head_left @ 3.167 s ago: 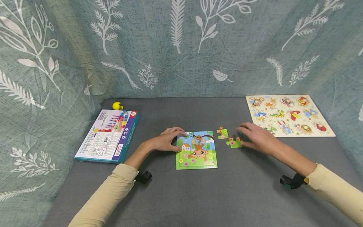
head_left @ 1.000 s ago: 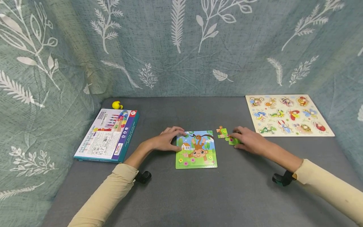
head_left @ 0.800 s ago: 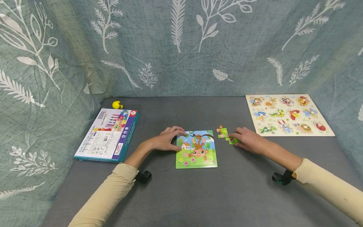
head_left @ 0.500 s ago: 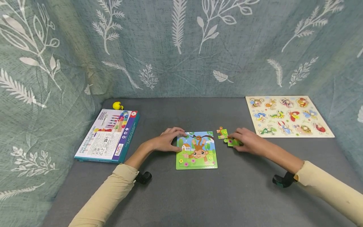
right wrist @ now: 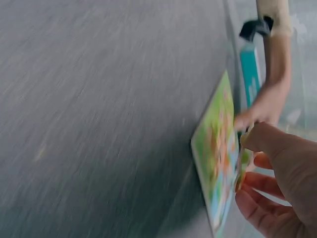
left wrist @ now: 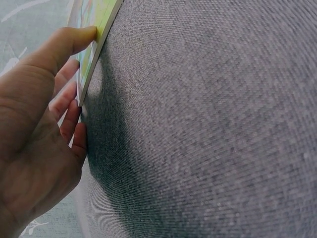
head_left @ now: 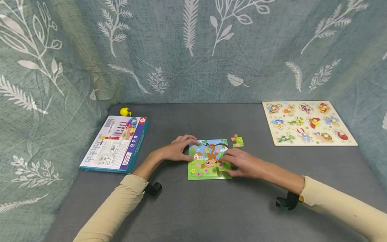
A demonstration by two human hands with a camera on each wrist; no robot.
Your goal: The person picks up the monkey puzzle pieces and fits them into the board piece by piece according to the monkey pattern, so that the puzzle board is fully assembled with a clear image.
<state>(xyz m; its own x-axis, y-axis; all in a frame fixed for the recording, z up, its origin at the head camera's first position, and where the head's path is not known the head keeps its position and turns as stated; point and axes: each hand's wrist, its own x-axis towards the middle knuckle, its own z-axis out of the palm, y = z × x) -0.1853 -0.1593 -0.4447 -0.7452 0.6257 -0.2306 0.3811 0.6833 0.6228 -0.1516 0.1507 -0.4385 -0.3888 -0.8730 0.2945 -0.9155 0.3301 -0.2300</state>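
A square monkey jigsaw puzzle (head_left: 201, 171) lies on the grey table. My left hand (head_left: 178, 149) holds its upper left corner; in the left wrist view the thumb (left wrist: 81, 39) rests on the board and the other fingertips are along its edge. My right hand (head_left: 246, 163) pinches a green jigsaw piece (head_left: 223, 166) with a pink flower, over the board's lower right part, covering some of the picture. In the right wrist view this piece (right wrist: 243, 158) sits between thumb and fingers, blurred. Another jigsaw piece (head_left: 237, 141), brown and green, lies just right of the board's upper corner.
A boxed toy (head_left: 113, 144) lies on the left, with a small yellow object (head_left: 125, 112) behind it. At the back right is a wooden insect puzzle board (head_left: 309, 123). A leaf-patterned curtain (head_left: 193, 50) hangs behind the table (head_left: 196, 208).
My right hand has taken hold of the green flowered jigsaw piece right of the board and carried it left, over the board's lower right. My left hand stays at the board's corner.
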